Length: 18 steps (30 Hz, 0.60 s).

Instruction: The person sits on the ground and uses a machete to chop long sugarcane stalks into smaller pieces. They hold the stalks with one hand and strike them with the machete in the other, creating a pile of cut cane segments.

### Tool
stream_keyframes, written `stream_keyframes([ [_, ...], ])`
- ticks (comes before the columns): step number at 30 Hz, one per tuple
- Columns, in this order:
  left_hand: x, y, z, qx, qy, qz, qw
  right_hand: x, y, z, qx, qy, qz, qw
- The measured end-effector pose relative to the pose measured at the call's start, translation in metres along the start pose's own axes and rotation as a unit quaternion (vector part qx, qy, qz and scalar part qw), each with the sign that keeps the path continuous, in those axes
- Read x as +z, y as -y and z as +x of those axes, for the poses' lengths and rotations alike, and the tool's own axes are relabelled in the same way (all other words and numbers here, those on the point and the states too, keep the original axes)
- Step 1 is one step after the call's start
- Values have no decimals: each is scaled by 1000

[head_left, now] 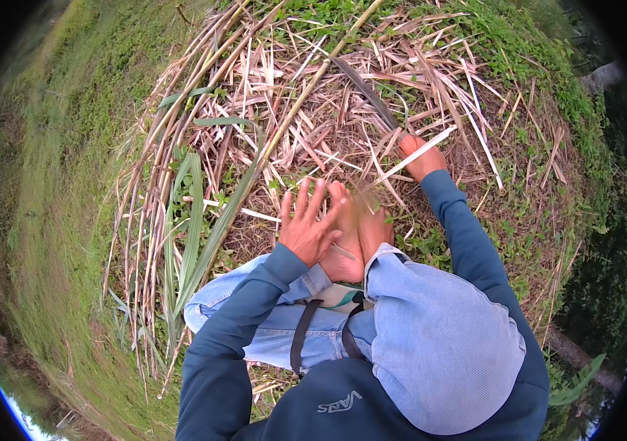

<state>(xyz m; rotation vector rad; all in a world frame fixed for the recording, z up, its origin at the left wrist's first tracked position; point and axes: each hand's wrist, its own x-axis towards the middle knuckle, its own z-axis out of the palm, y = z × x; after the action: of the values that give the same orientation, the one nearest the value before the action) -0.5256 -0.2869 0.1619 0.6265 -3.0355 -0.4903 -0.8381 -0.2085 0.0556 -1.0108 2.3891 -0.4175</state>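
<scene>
My left hand [305, 226] is open above my bare foot [346, 246], fingers spread and pointing away from me. Nothing shows in its grasp. Out to the right, my right hand [428, 159] is closed round the handle of a machete, whose long dark blade [364, 90] points up and to the left over the cut pieces. A pale split strip [418, 156] crosses in front of that hand; whether the fingers touch it I cannot tell. A blurred patch of something thin hangs over my feet, too smeared to make out.
Dry split pieces [313, 128] litter the ground ahead. One long stalk [295, 110] with green leaves [214, 239] slants past my left side, beside a bundle of long stalks [153, 191]. Grass [56, 191] lies left; a dark log [582, 359] is at the far right.
</scene>
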Motion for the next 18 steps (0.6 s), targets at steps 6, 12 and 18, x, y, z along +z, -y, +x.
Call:
stream_keyframes([
  [6,-42,138,-37,-364,-204,-144,897,-7,14,-2,40,15,26,999],
  [12,60,166,-87,-413,-92,-99,900,-8,21,-18,19,-57,96,994],
  [18,45,168,-81,-361,-129,-165,909,-28,41,-39,-103,-9,-32,994],
])
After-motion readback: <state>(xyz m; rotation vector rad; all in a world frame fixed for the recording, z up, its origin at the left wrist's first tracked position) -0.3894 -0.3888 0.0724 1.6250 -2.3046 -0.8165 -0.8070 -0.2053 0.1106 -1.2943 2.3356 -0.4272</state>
